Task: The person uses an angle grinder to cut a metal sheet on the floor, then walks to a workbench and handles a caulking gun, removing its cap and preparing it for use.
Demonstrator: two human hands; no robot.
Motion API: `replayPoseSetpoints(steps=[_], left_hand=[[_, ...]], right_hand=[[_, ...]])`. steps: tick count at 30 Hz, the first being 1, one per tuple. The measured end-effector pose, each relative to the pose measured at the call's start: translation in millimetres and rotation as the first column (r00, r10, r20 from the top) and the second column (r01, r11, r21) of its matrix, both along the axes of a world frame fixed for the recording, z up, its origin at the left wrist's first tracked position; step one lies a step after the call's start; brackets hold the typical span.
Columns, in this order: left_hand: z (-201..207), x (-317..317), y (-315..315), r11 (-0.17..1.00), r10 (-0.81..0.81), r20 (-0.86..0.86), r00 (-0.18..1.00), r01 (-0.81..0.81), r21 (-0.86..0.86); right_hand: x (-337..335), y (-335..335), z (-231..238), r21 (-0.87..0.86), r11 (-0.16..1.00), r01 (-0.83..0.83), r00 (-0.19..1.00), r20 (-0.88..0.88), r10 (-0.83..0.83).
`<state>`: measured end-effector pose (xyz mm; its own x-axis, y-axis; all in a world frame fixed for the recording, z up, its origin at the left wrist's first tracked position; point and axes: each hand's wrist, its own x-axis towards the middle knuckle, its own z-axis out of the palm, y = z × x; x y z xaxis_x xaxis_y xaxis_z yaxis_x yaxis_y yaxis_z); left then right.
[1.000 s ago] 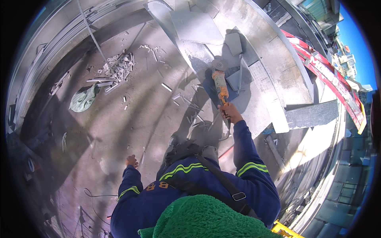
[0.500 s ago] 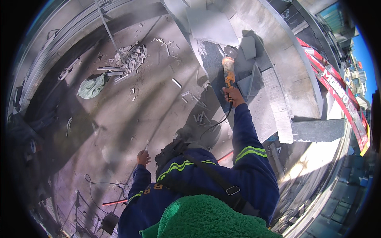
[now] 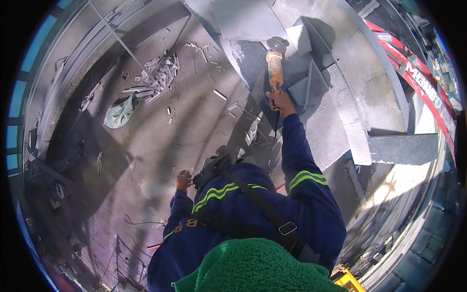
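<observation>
My right hand [image 3: 280, 102] is wrapped around the rear of an orange angle grinder [image 3: 275, 69], with my arm stretched forward. The grinder's round disc [image 3: 278, 44] is at the far end, close to the near edge of a large grey slab [image 3: 245, 19]; whether they touch I cannot tell. A dark cord runs back from the tool below my hand. My left hand [image 3: 184, 180] hangs low beside my body, over the floor, its fingers loosely apart and nothing visible in them.
Right of the grinder lie cut slab pieces [image 3: 299, 40] and a long pale strip [image 3: 348, 114]. Broken offcuts [image 3: 165, 73] heap at the far left near a pale green cloth [image 3: 120, 113]. A curved wall [image 3: 374, 63] and a red-and-white banner [image 3: 423, 87] stand on the right.
The whole view has shifted slightly. The grinder and my right hand appear farther up the picture, and the disc looks sharper. My left hand's fingers, stretched forward before, are drawn in a little.
</observation>
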<state>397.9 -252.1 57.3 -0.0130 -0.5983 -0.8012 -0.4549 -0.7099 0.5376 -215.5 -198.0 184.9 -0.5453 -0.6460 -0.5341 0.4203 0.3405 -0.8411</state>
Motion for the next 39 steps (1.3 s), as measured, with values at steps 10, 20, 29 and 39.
replayPoseSetpoints(steps=[10,20,29,39], left_hand=[[-13.1,25.4,-119.4,0.931,-0.359,0.005,0.933,0.357,0.079],[-3.3,-7.8,-344.9,0.931,-0.366,-0.066,0.928,0.366,-0.019],[-8.9,-17.0,-296.3,0.868,-0.496,-0.142,0.857,0.495,-0.049],[-54.5,72.1,-164.4,0.672,-0.700,-0.028,0.714,0.671,0.315]], right_hand=[[40.5,13.0,10.6,0.102,0.995,0.019,0.999,-0.032,-0.016],[187.3,75.7,36.2,0.257,0.964,0.062,0.998,-0.009,-0.061],[243.7,152.4,32.2,0.283,0.927,0.246,0.969,-0.088,-0.231],[345.8,394.7,101.5,0.321,0.762,0.562,0.826,-0.272,-0.494]])
